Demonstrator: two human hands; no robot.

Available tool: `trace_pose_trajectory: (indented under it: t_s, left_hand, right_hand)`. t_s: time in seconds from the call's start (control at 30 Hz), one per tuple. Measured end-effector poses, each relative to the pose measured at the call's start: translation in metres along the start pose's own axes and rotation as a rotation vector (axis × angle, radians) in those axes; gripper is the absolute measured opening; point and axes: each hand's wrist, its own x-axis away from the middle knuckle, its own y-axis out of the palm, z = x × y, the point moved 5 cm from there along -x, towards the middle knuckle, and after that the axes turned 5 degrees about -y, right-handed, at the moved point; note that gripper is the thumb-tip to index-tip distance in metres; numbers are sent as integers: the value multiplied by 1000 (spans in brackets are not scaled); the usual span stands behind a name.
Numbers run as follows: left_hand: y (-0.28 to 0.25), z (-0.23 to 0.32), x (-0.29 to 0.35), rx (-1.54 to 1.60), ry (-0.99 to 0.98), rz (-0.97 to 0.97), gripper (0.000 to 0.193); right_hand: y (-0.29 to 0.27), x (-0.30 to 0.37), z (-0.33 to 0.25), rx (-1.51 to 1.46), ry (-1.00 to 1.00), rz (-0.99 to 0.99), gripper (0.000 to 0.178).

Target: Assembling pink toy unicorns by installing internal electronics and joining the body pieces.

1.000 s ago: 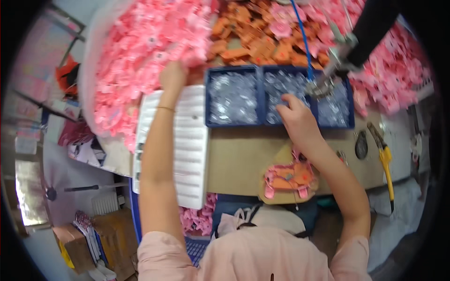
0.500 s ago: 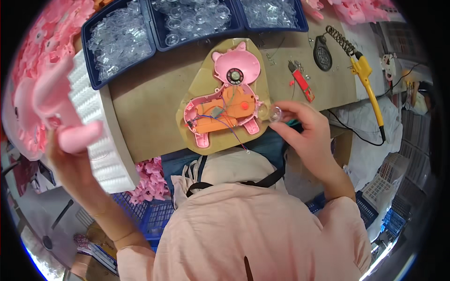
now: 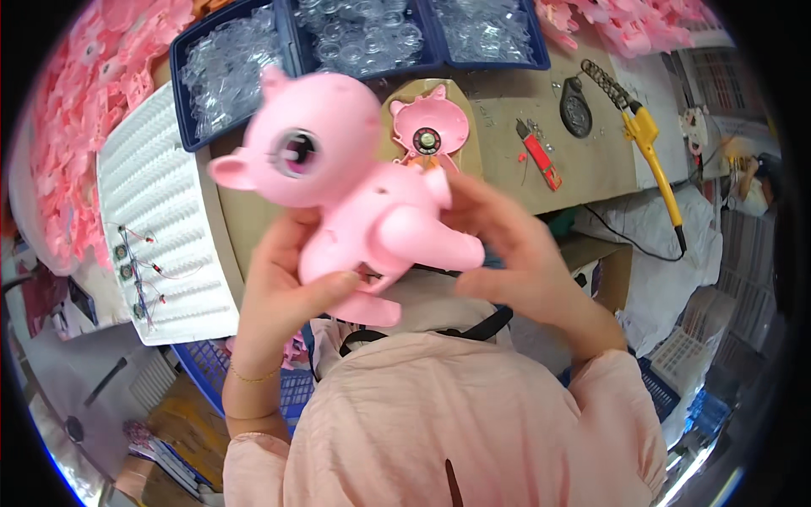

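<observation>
Brought in from the far left since the earlier frame, a pink figure shell (image 3: 338,169) is now in front of the wearer's chest, tilted, its large painted eye facing up. Left hand (image 3: 283,275): its fingers wrap the shell's lower body, thumb pressed on the surface. Right hand (image 3: 515,249): blurred, its fingers curve around the raised leg; whether they grip or only touch cannot be told.

Just beyond, on a tan board (image 3: 461,95) on the worktop (image 3: 507,165), lies an opened pink half-shell (image 3: 448,122). A round black part (image 3: 427,140) sits in its head, and a sliver of orange shows below; the held shell hides the rest. Judging from this, the work stands partway: the half-shell already has parts in it, while the two shells remain separate.

To the left, a white ridged tray (image 3: 182,253) carries a few small wired parts (image 3: 139,279). To the right lie a red-handled cutter (image 3: 542,158), a black oval object (image 3: 576,108) and a yellow-handled tool (image 3: 646,135). Farther off, blue bins (image 3: 291,52) hold clear plastic pieces (image 3: 359,38), with heaped pink parts (image 3: 106,59) at the far left.
</observation>
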Motion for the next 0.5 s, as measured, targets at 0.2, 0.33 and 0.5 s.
trace_pose_trajectory:
  t_s: [0.2,0.33,0.5]
  left_hand:
    - [0,25,19,-798,279,298,70]
    - [-4,21,26,-497,43,374,68]
    - [-16,17,27,68,25,362,68]
  right_hand:
    - [48,-31,2,-109,3,23,57]
    - [73,-19,-27,343,-583,-95,64]
    - [21,-14,-34,1081,-751,-158,39]
